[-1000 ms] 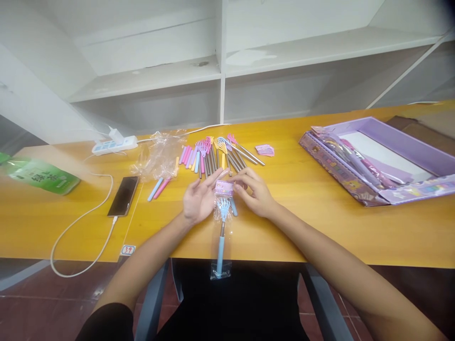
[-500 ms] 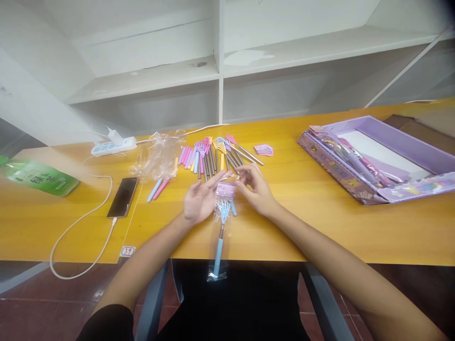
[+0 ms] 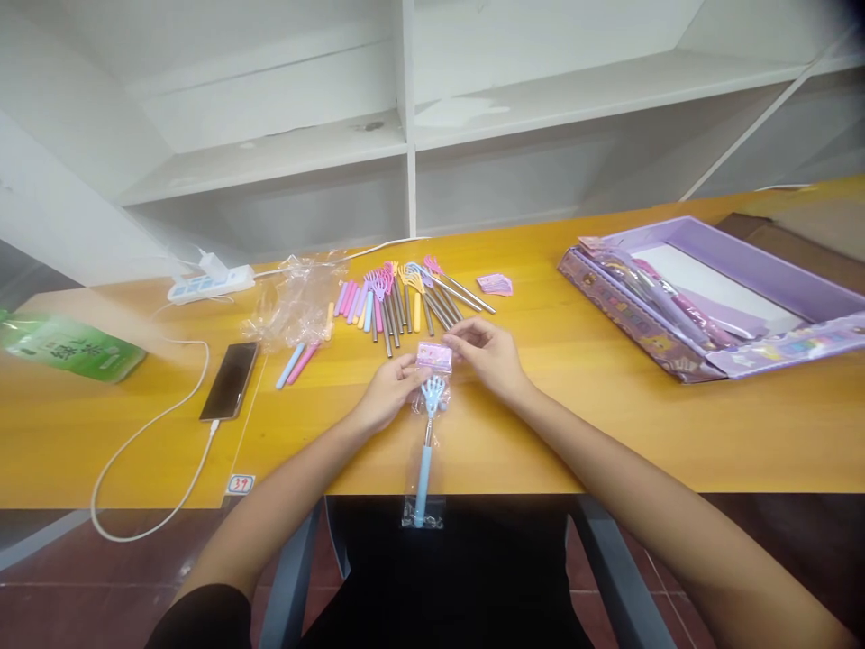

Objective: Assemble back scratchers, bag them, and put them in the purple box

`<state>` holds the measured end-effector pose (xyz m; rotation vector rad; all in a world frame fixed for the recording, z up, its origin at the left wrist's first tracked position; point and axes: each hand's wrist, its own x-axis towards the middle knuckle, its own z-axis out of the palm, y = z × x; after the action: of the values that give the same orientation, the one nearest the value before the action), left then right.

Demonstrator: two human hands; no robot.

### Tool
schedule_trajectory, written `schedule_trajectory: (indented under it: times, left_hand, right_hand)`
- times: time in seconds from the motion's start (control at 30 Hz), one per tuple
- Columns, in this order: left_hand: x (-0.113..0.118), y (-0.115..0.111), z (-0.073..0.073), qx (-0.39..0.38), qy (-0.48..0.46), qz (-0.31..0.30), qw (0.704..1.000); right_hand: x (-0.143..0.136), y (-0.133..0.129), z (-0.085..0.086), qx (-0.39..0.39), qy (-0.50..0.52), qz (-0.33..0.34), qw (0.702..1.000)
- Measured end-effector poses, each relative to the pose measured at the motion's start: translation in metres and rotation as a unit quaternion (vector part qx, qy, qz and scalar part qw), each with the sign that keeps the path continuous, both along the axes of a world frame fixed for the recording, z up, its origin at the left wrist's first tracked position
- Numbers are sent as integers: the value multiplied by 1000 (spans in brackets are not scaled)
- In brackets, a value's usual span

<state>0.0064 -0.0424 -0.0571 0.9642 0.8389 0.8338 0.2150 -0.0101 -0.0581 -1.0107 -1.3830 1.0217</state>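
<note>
A light blue back scratcher (image 3: pixel 424 469) with a hand-shaped head lies in a clear plastic bag (image 3: pixel 432 520), its lower end reaching past the table's front edge. A purple printed card (image 3: pixel 434 357) sits at the bag's top. My left hand (image 3: pixel 392 389) pinches the left side of the bag beside the card. My right hand (image 3: pixel 487 356) pinches the bag's top right corner, fingers curled. Part of another light blue handle shows behind the scratcher's head. Beyond my hands lies a pile of back scratcher heads with metal rods (image 3: pixel 398 306).
Loose coloured handles (image 3: pixel 297 363) and crumpled clear bags (image 3: pixel 297 297) lie left of the pile. A stack of purple cards (image 3: pixel 496 285) is right of it. Further right stands an open purple box (image 3: pixel 736 368) with packaged scratchers. A phone (image 3: pixel 230 383), power strip (image 3: pixel 211 283) and green bottle (image 3: pixel 74 347) are left.
My left hand, open with fingers stretched half a second ago, has closed on the bag's left side. The card now lies flatter across the bag's top. My right hand keeps its pinch.
</note>
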Motion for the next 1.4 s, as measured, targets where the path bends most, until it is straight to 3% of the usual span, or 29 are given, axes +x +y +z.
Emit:
schedule_trajectory:
  times: [0.1,0.2,0.33,0.47,0.63,0.77,1.03,1.27,1.4]
  left_hand:
    - [0,3,-5,-5,18,60,998]
    - [-1,5,-7,10,11,98,995]
    - [-1,3,-10,43,18,102,994]
    - [-1,1,-10,68,26,96,993]
    - [0,-3,-5,61,10,56,997]
    - [2,-6,-4,67,-5,55,996]
    - [3,-7,-8,82,-16,85,993]
    - [7,-7,2,77,-48,122,988]
    - [9,-6,4,81,-49,136,986]
  right_hand:
    - [0,-5,3,114,-94,17,989]
    - [-1,-7,3,242,-182,30,953]
    - [3,-6,1,303,-226,31,925]
    - [7,-8,4,293,-245,83,921]
    - [4,-14,4,230,-198,129,944]
    - [1,-15,0,213,-159,135,955]
    - [0,-16,0,232,-166,142,948]
    - [-3,-23,4,252,-226,94,936]
    - [1,-25,7,226,-214,107,944]
